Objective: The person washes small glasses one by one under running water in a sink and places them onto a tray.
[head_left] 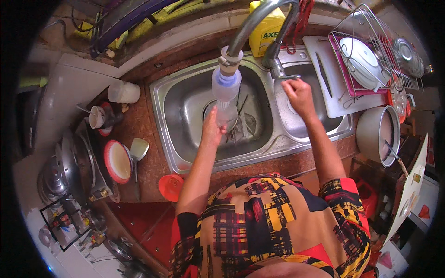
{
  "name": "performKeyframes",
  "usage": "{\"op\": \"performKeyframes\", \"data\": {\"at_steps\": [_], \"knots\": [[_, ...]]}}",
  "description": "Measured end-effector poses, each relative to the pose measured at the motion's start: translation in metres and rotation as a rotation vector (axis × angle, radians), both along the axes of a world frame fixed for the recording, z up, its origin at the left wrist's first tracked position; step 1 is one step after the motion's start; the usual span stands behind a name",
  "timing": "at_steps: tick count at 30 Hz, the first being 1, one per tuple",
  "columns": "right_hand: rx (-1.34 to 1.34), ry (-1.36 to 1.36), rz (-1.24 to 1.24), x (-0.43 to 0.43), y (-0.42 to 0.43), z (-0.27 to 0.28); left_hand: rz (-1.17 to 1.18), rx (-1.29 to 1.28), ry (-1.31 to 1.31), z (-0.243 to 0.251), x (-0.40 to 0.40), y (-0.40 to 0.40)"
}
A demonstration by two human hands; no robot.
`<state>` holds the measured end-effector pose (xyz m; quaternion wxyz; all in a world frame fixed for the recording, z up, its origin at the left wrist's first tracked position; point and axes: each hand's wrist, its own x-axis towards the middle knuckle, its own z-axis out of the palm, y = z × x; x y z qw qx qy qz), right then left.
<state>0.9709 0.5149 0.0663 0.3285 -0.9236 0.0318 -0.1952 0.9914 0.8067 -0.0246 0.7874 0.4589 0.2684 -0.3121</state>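
My left hand (211, 130) holds a clear cup-like vessel (226, 117) under the tap's translucent spray nozzle (226, 85). Fine streams of water run from the nozzle into it. A hose clamp (229, 62) joins the nozzle to the curved metal spout (251, 26). My right hand (300, 99) has its fingers curled at the tap lever (291, 76), above the smaller basin (295, 129). Below the vessel, several metal utensils (247, 125) lie in the larger stainless steel basin (184, 107), partly hidden by my left hand and the vessel.
A yellow bottle (266, 31) stands behind the tap. To the right are a white cutting board (339, 104), a wire dish rack (365, 38) and a large metal pot (373, 133). Leftward sit a red-rimmed bowl (118, 162), a spatula (139, 149), a plastic container (124, 92) and an orange cup (170, 187).
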Motion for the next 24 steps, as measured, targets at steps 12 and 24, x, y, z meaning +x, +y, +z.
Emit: {"op": "performKeyframes", "data": {"at_steps": [12, 24], "knots": [[0.122, 0.175, 0.088, -0.004, 0.022, 0.022, -0.147, 0.964, -0.857, 0.073, -0.026, 0.024], [-0.151, -0.137, 0.619, -0.1, 0.081, 0.048, -0.299, 1.212, -1.178, 0.148, -0.119, -0.067]]}}
